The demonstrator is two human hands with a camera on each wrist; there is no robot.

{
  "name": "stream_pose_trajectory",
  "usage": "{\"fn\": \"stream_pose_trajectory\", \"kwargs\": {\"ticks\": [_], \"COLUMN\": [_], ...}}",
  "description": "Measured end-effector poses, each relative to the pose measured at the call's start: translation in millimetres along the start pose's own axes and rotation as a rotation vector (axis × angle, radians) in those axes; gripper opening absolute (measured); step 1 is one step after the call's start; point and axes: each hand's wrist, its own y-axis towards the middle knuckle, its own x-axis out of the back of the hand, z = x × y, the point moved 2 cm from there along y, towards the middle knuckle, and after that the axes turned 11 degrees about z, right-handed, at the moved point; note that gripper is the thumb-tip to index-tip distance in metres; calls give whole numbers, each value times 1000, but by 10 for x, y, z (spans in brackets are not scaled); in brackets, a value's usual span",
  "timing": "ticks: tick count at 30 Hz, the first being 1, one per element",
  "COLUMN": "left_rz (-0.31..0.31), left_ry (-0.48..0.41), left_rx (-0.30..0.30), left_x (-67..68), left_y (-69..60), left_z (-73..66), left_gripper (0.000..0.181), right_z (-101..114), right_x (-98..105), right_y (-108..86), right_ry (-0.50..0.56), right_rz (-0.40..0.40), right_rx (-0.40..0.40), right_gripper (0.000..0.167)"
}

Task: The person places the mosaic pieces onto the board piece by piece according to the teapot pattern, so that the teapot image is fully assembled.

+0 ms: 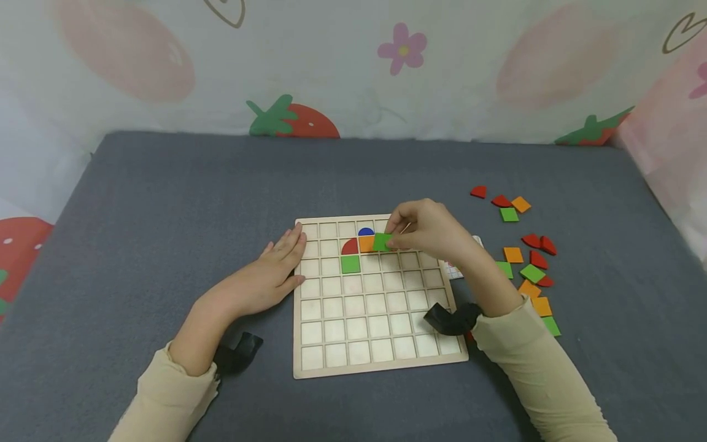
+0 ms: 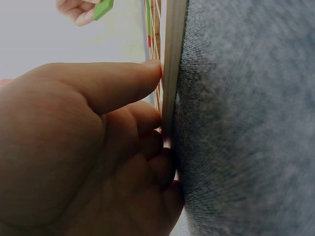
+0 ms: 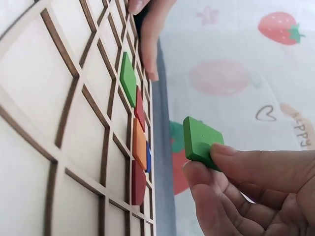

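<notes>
Over the grid board (image 1: 334, 307), touched by the straight-fingered left hand (image 1: 269, 273), the right hand (image 1: 432, 230) pinches a green square tile (image 3: 201, 140), its placing probably needing alignment.

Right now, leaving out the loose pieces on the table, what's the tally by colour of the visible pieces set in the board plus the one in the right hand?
Green: 2 (set green square in the board, held green square in the right hand)
Red: 2 (red piece, other red piece, hidden in the head view)
Orange: 1 (orange square)
Blue: 1 (blue piece)
Total: 6
</notes>
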Motion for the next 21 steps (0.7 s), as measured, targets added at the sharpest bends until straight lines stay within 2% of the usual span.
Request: {"fn": "stream_pose_trajectory", "kwargs": {"ticks": [11,21], "left_rz": [-2,1], "left_ry": [1,4], "left_rx": [-2,0], "left_x": [11,12], "left_y": [-3,-6], "left_z": [-4,-5], "left_gripper": [65,65], "right_z": [-23,-34], "right_x": [-136,-230], "right_y": [79,131], "right_ry": [-7,-16], "right_rz": [53,85], "right_rx": [35,30], "right_gripper": [11,9]}}
